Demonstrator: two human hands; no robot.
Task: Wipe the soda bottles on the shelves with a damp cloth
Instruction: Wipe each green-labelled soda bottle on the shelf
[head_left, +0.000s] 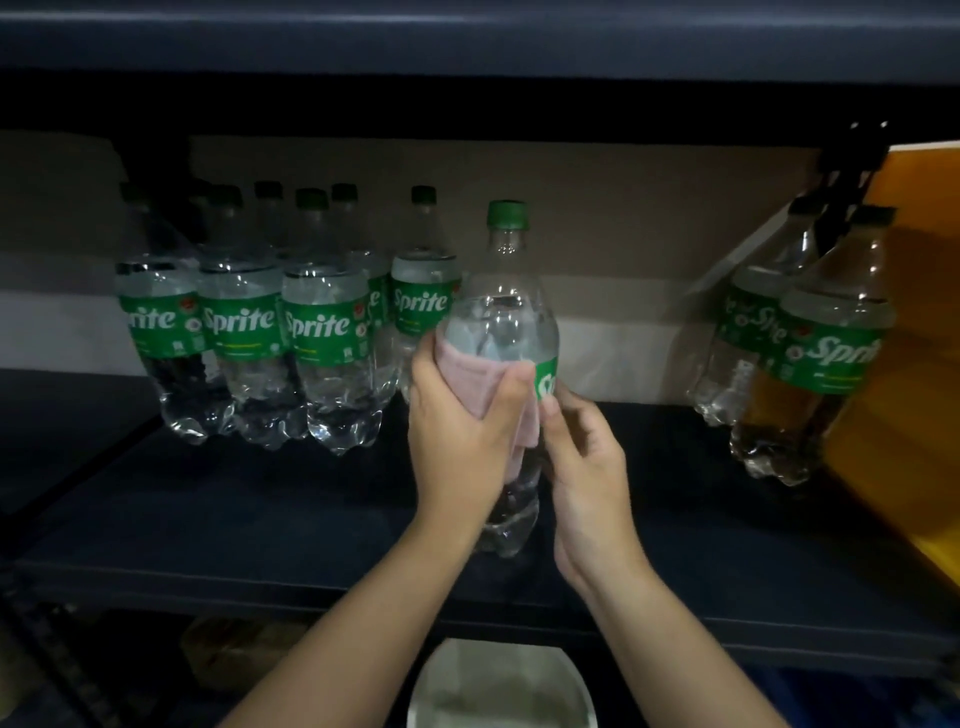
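A cluster of Sprite bottles (244, 322) stands upright at the left of a dark shelf (208, 519), packed close in rows, green caps on and labels facing out. Just right of them, a person's left hand (457, 431) wraps a pink cloth (483, 384) around the label band of a single bottle (506, 332), fingers and thumb curled over the cloth and pressing it to the plastic. The bottle stands upright near the middle of the shelf, its base on the shelf surface and its green cap (508, 214) above the hands. The right hand (584, 467) grips the same bottle lower down on its right side, the fingers bent round it and the thumb tip beside the edge of the cloth. Well apart at the far right, two more bottles (810, 353) stand close together against a yellow panel (914, 364). Below the shelf edge, between the forearms, sits a pale basin (498, 686), partly cut off by the frame.
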